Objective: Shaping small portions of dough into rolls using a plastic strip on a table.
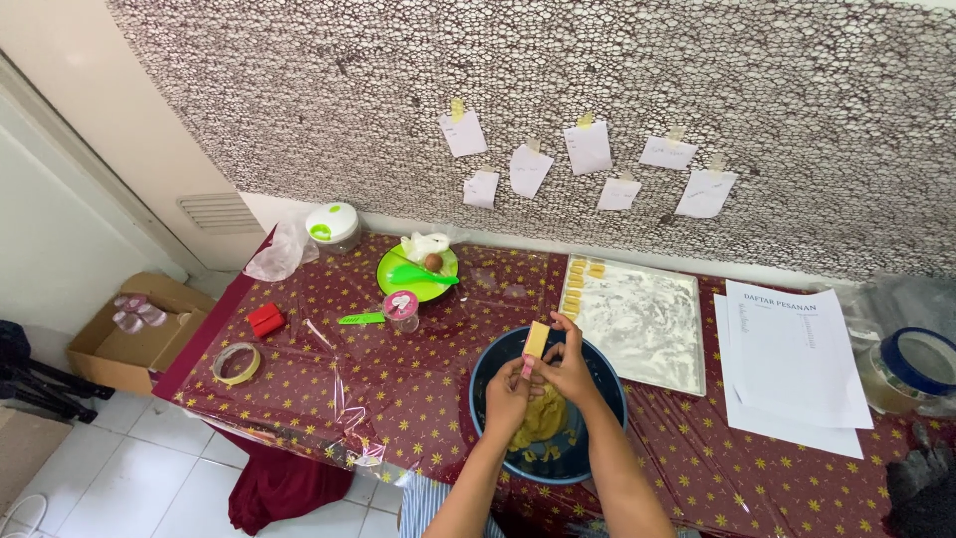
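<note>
Standing next to the table rn: both hands are together over the dark blue round bowl (490, 371) w/ yellow dough (543, 416) in it. Right hand (570, 367) pinches a small pale yellow rectangular dough piece (537, 339), left hand (508, 397) closes on a little pink tool (527, 366) right under it, prob shaping or pushing a piece out. The floured white tray (637, 329), just right of the bowl, has a few pieces (580, 277) at its far left corner. Imo next move needs a gentle grip so the piece keeps its shape.

Bright even daylight, soft shadows, glare on plastic table cover (329, 399), wide-angle edge distortion.
</note>
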